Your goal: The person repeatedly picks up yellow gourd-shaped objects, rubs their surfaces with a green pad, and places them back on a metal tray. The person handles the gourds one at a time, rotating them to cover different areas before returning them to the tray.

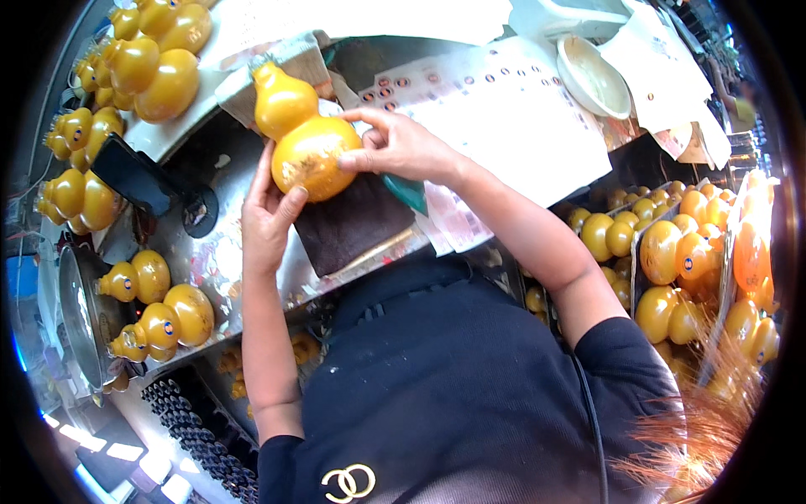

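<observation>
A glossy yellow gourd (315, 160) with a narrow upper bulb and a wider lower bulb is held between both hands over the worktable. My left hand (270, 220) grips the lower bulb from the left and below, its thumb on the near side. From the right, my right hand (393, 149) holds the same bulb, with the thumb pressed on its surface and the fingers toward its far side. Faint gold markings show on the lower bulb. Just under the gourd lies a dark brown pad (353, 231). A worn, light-coloured block (239, 94) stands behind the upper bulb.
White sheets with small round stickers (470, 80) cover the table's right side, beside a pale bowl (594, 77). A dark phone (130, 172) stands at left. Yellow gourds (168, 84) crowd the left edge; more gourds (663, 252) fill crates at right. A green item (406, 195) lies by my right wrist.
</observation>
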Demonstrator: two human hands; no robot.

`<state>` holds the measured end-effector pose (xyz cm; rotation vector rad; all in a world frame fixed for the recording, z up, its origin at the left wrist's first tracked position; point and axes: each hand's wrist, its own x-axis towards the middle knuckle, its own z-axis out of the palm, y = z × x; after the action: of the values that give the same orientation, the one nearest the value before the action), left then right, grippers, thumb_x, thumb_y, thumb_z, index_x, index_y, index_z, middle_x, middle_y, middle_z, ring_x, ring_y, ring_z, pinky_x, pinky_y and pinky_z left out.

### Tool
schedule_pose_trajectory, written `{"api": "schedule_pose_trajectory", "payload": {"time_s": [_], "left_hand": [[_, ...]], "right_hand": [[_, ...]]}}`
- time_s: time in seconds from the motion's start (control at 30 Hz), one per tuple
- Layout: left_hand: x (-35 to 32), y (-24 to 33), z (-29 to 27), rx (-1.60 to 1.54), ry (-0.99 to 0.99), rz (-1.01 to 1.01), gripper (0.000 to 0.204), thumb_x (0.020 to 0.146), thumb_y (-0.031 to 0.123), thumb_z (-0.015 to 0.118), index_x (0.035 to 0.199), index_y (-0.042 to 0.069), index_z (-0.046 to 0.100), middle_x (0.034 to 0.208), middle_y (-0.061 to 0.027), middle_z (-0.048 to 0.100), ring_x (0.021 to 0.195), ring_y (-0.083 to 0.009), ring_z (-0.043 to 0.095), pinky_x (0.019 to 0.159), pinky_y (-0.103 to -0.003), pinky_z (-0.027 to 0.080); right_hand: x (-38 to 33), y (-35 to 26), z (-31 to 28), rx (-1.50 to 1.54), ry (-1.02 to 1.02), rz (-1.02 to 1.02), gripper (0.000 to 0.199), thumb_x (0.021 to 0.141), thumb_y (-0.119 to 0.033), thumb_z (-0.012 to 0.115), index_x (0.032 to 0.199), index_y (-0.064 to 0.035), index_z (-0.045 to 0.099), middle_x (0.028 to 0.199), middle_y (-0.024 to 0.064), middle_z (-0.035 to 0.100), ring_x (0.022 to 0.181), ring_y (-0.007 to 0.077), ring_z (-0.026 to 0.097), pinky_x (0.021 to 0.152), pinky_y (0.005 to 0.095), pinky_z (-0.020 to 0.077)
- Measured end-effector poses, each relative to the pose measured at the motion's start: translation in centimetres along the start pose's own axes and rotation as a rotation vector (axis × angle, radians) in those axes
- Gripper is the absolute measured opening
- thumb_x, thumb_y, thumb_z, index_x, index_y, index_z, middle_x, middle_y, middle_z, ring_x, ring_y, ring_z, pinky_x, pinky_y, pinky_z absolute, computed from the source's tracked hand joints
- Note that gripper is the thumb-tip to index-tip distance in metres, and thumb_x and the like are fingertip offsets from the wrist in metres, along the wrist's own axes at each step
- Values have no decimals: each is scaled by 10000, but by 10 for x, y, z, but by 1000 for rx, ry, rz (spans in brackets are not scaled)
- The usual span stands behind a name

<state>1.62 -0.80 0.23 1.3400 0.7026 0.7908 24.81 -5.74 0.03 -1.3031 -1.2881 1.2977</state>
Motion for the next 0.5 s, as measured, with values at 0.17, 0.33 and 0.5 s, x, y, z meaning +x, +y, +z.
{"api": "schedule_pose_trajectory", "payload": {"time_s": [0.17,0.33,0.5], "left_hand": [[-6,6,2,-82,-16,-40,837,843,204,718,1481,-5,218,1417,-125,397,1288,-210,431,1071,-332,343],[-5,6,2,-24,-8,-39,817,850,211,715,1475,-8,237,1401,-122,417,1268,-203,447,1057,-324,354],[-8,6,-2,-13,-21,-60,745,869,212,695,1454,-15,294,1366,-120,458,1239,-190,467,1042,-316,371]], "right_hand": [[-6,5,8,56,18,5,756,736,-456,792,1282,-22,500,615,-61,473,582,33,439,562,205,349],[-4,5,7,89,9,-7,749,748,-457,785,1278,-16,493,609,-69,467,572,27,422,547,211,333],[-6,4,9,46,34,4,694,749,-460,784,1210,-8,529,605,-60,488,566,25,430,530,205,328]]}}
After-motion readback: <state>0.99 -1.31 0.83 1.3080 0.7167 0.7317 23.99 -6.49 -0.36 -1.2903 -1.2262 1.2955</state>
